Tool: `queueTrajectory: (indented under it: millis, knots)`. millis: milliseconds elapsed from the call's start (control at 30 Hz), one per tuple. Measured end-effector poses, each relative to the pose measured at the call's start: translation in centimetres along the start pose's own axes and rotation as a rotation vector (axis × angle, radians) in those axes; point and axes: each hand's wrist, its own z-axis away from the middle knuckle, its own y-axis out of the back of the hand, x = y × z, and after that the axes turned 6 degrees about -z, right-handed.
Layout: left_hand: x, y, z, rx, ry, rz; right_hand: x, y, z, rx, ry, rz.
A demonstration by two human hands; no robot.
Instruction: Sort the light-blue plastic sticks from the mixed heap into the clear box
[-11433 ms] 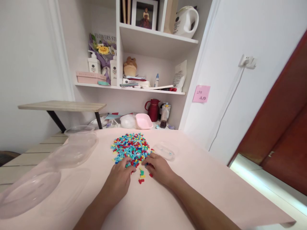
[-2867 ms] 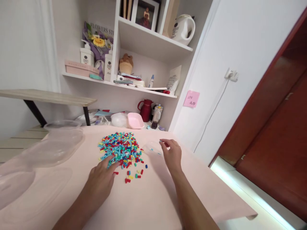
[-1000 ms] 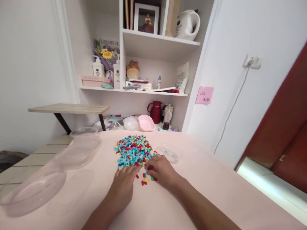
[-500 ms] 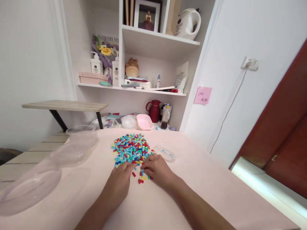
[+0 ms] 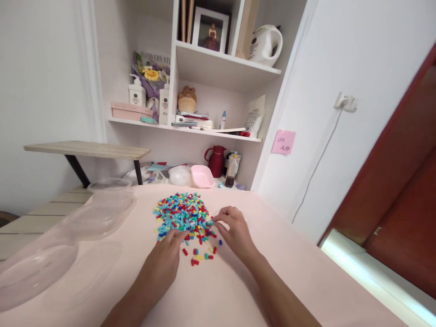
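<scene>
You have a pile of small beads [image 5: 181,214] in light blue, red, yellow and green, spread on a pale pink table [image 5: 218,290]. The loose beads [image 5: 199,254] near your hands are mostly red, with some yellow and green. The clear containers [image 5: 98,213] at the left are colourless. Behind sit a pink dish [image 5: 202,175] and a dark red jug [image 5: 217,161]. A pink sticky note [image 5: 283,142] hangs on the white wall [image 5: 340,54], beside a reddish-brown door [image 5: 405,200].
</scene>
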Motion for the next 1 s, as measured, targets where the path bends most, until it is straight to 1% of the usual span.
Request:
queueTrajectory:
  millis: [100,167,233,300,367,433,467,500,600,667,733,867,1000]
  knots:
    - [-0.3,-0.3,-0.1,-0.003,0.025,-0.005,1.7,1.9,0.0,0.205,-0.118,0.088]
    - [-0.5,-0.5,-0.2,-0.009,0.027,-0.012,2.6,2.8,0.1,0.288,-0.208,0.163]
    - [-0.6,-0.6,-0.2,-0.021,0.02,-0.015,3.3,3.3,0.2,0.306,-0.286,0.231]
    - [-0.6,-0.6,-0.3,-0.029,0.015,-0.014,3.7,3.4,0.2,0.302,-0.331,0.266]
    - [-0.5,-0.5,-0.3,-0.037,0.019,-0.016,3.6,3.2,0.2,0.315,-0.334,0.239]
    - [-0.4,-0.4,-0.3,-0.043,0.031,-0.026,3.2,2.7,0.1,0.314,-0.298,0.135]
    - [-0.3,-0.4,-0.3,-0.045,0.033,-0.03,2.8,2.3,0.1,0.282,-0.27,0.064]
    - [-0.3,-0.4,-0.4,-0.048,0.031,-0.033,2.3,1.8,0.1,0.223,-0.24,-0.01]
    - [-0.3,-0.3,-0.4,-0.047,0.017,-0.035,1.0,0.1,0.2,-0.043,-0.162,-0.164]
    - [-0.3,-0.2,-0.3,-0.044,0.004,-0.03,0.3,-0.9,0.4,-0.179,-0.15,-0.178]
    - [-0.3,-0.1,-0.2,-0.04,-0.002,-0.025,0.0,-1.7,0.7,-0.235,-0.172,-0.155]
    - [-0.3,-0.1,-0.1,-0.051,0.005,-0.027,0.3,-2.3,1.2,-0.255,-0.218,-0.137]
    - [-0.3,-0.1,-0.2,-0.072,0.014,-0.042,0.3,-2.2,1.5,-0.32,-0.186,-0.152]
